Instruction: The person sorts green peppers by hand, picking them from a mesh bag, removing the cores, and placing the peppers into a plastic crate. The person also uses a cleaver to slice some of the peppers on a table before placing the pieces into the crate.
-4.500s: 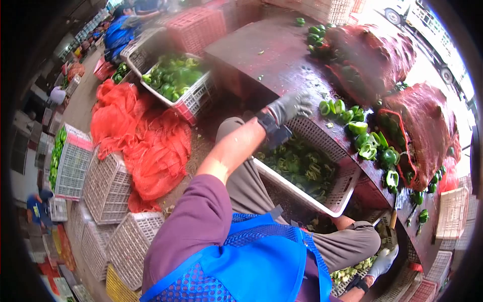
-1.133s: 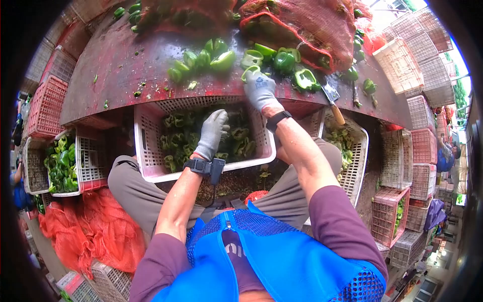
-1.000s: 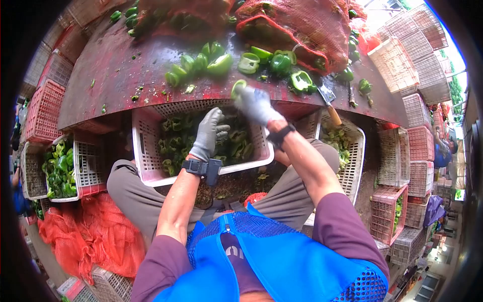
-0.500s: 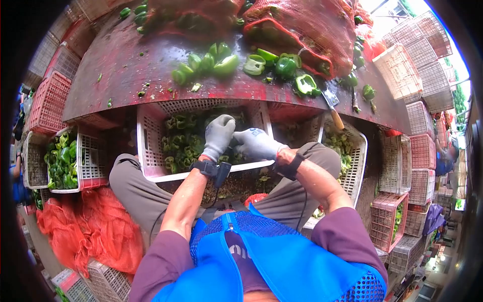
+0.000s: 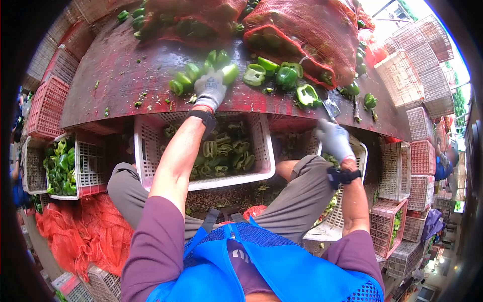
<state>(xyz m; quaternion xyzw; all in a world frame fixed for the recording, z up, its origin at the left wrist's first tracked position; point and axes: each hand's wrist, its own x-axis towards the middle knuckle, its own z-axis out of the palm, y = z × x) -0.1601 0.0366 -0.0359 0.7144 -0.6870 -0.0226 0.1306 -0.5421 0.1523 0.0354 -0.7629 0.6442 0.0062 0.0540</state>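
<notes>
My left hand (image 5: 210, 90), in a grey glove, reaches onto the red table among several green bell peppers (image 5: 192, 71). It touches them, but its blurred fingers do not show whether one is gripped. At the table's front edge, my right hand (image 5: 334, 139), also gloved, is closed round the handle of a knife (image 5: 330, 106) with a broad metal blade; the handle is hidden under the fingers. Cut pepper pieces (image 5: 221, 150) fill the white crate (image 5: 269, 151) below. Near the blade lie an opened pepper half (image 5: 307, 94) and a whole pepper (image 5: 287, 77).
Red mesh sacks (image 5: 302, 40) of peppers stand at the back of the table (image 5: 126, 75). A second white crate (image 5: 352, 201) is by my right knee. Crates of peppers (image 5: 61, 166) and red netting (image 5: 83, 231) lie to the left. Stacked crates (image 5: 421, 156) line the right.
Both hands have left the space above the white crate and moved apart. My left hand has gone forward to the peppers, my right hand rightward to the knife handle.
</notes>
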